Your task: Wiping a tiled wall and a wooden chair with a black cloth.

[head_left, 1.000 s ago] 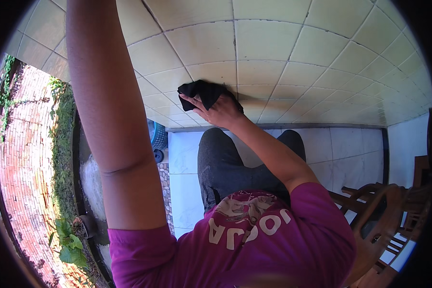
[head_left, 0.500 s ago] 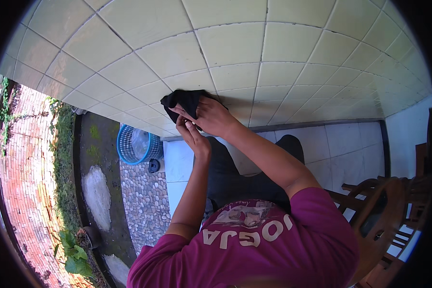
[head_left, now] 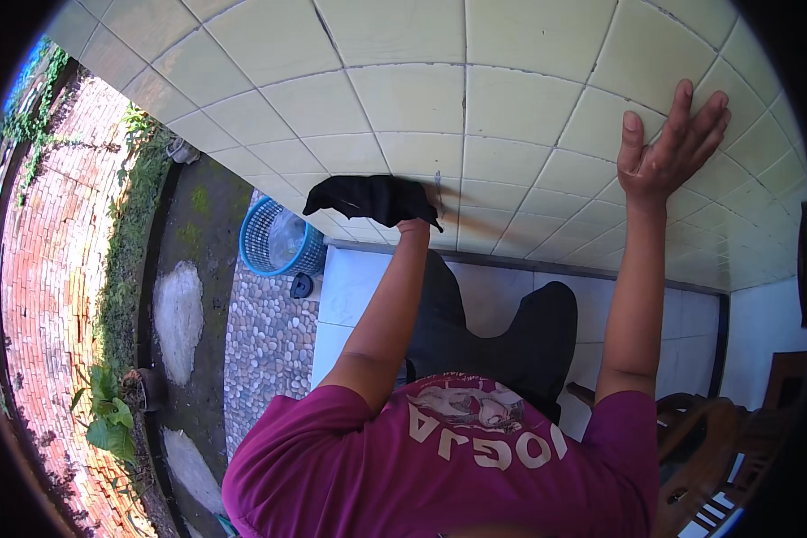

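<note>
A black cloth [head_left: 368,197] drapes over my left hand [head_left: 412,228] close to the cream tiled wall [head_left: 403,99]. Only the wrist and the base of that hand show; the cloth hides its fingers, which hold it. Farther right, my right hand [head_left: 668,148] is open with fingers spread, lying against the tiles with nothing in it. Beside the cloth, a small dark mark [head_left: 438,184] shows on the wall.
Left of my legs, a blue plastic basket [head_left: 282,238] with a clear bag stands on pebbled paving [head_left: 269,359], near a small black object [head_left: 302,286]. White floor tiles [head_left: 354,278] lie below the wall. Wooden chairs [head_left: 708,457] stand at the right. A potted plant [head_left: 108,417] is at the left.
My right hand has left the cloth and moved far right onto the wall, its fingers now spread. My left hand now has the cloth alone. The view has shifted slightly.
</note>
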Demonstrator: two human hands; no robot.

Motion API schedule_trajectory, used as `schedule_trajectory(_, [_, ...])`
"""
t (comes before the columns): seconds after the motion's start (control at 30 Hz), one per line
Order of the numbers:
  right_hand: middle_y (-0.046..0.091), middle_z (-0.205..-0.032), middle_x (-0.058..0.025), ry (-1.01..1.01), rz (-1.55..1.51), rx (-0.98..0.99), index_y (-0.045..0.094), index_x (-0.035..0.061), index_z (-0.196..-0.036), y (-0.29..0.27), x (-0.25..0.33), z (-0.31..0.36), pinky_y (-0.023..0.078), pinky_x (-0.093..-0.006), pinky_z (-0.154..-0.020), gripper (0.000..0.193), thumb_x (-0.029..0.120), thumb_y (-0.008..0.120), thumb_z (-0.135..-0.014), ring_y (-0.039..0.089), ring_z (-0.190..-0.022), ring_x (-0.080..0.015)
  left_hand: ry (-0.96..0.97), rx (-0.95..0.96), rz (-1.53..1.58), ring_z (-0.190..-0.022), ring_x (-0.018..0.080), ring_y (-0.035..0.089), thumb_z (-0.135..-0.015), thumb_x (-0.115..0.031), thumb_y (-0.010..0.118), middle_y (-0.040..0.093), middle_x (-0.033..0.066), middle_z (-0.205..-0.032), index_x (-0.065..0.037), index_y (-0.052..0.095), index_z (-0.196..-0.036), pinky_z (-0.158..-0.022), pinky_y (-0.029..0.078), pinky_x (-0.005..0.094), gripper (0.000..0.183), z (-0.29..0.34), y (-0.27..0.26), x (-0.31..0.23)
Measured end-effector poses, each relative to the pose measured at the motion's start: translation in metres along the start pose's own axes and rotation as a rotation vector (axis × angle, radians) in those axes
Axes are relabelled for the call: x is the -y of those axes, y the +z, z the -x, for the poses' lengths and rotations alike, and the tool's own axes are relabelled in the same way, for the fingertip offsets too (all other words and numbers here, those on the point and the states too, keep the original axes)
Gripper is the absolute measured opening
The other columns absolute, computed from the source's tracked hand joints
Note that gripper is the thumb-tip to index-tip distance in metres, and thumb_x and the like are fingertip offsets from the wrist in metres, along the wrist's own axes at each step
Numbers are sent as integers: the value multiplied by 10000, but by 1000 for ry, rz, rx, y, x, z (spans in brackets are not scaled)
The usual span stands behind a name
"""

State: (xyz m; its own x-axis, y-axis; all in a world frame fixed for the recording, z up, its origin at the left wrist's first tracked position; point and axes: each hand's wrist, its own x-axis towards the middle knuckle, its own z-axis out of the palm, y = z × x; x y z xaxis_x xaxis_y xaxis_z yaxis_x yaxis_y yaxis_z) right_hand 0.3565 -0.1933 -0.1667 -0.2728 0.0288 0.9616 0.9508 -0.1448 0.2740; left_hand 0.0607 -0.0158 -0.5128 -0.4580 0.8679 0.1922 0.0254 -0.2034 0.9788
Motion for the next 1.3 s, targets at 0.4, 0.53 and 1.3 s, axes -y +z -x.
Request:
schedule_trajectory(0.4, [460,-1695,-238,81,-28,-51,591,117,-1590,4,0,8,353,-624,-1256,725,634,588,-1081,472,-1528,-447,7,884,1214,-1070,287,663,-1097,-410,602,685,101,-1157,-83,652,-1244,-923,546,432,361,-26,-20,97])
schedule_trajectory(0.53, [471,-1684,-238,110,-16,-38,598,105,-1576,3,2,9,360,-628,-1254,718,626,592,-1082,478,-1524,-445,61,851,1173,-1009,277,688,-1071,-340,663,697,100,-1087,-70,687,-1193,-921,557,422,297,-33,-28,111])
schedule_trajectory(1.3, [461,-1692,-242,79,-36,-36,585,78,-1585,-1,4,6,323,-620,-1286,713,574,626,-1075,445,-1560,-432,148,-260,242,-1113,230,636,-1137,-312,506,667,89,-1219,-89,665,-1199,-1005,531,405,281,-171,-123,-31])
